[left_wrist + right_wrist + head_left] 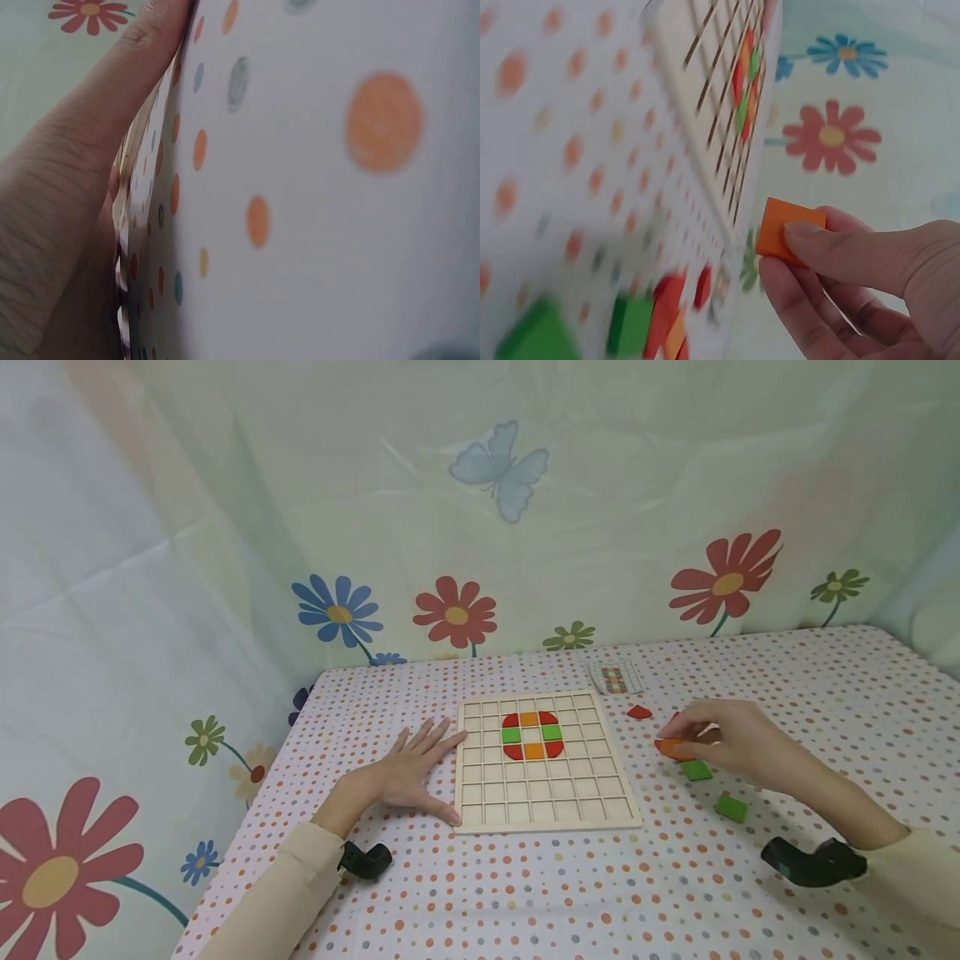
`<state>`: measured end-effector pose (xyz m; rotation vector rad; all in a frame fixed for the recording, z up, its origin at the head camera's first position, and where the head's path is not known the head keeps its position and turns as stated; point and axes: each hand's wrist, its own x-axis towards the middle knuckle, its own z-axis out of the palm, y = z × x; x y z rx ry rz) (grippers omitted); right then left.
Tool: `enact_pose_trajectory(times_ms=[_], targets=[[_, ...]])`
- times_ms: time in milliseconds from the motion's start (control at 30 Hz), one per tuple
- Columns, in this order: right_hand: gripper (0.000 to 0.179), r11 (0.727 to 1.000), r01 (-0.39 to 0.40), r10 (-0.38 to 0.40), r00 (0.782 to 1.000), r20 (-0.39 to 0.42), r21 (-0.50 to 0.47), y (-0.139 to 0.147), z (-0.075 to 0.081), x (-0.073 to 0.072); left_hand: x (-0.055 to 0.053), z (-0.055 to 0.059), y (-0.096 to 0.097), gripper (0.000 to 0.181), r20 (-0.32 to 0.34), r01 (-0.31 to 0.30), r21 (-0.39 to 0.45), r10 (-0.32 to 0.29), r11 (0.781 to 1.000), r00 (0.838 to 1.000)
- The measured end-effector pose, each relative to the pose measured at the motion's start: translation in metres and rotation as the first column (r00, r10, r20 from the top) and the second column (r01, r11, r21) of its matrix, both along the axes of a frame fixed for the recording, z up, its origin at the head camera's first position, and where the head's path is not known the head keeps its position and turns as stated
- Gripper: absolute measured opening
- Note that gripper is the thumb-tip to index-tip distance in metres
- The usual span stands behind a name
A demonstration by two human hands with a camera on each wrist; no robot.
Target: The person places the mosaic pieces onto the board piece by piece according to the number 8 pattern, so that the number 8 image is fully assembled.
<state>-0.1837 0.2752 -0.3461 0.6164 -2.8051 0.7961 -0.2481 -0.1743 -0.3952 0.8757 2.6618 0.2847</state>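
My right hand (742, 750) pinches an orange square tile (774, 229) between thumb and fingers, held above the table in the right wrist view. Under and beside that hand lie a green tile (697, 770), a second green tile (732, 808) and some red and orange pieces partly hidden by it. Fingers spread, my left hand (408, 770) rests at the left edge of a wooden grid board (543, 789). On the board, a ring of tiles has red rounded corners, orange top and bottom, green sides and a bare middle cell.
A small pattern card (615, 677) lies behind the board's far right corner. One red piece (639, 712) sits between card and right hand. The dotted tablecloth (525, 893) covers the table, and a flowered curtain (375, 527) hangs behind it.
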Motion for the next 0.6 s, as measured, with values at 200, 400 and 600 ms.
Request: enact_pose_trajectory(times_ms=[200, 400, 600], targets=[[0.018, 0.989, -0.132, 0.136, 0.989, 0.05, -0.073, -0.057, 0.003, -0.01, 0.002, 0.002, 0.001, 0.123, 0.006, -0.02, -0.003, 0.02, 1.0, 1.0], [0.016, 0.956, -0.25, 0.268, 0.958, 0.105, -0.155, -0.099, -0.016, -0.025, 0.003, -0.001, 0.002, 0.123, 0.025, -0.027, 0.0, 0.027, 1.0, 0.999], [0.017, 0.938, -0.277, 0.305, 0.946, 0.114, -0.209, -0.125, -0.026, -0.038, 0.001, 0.0, 0.002, 0.123, 0.004, -0.028, -0.009, 0.028, 1.0, 1.0]])
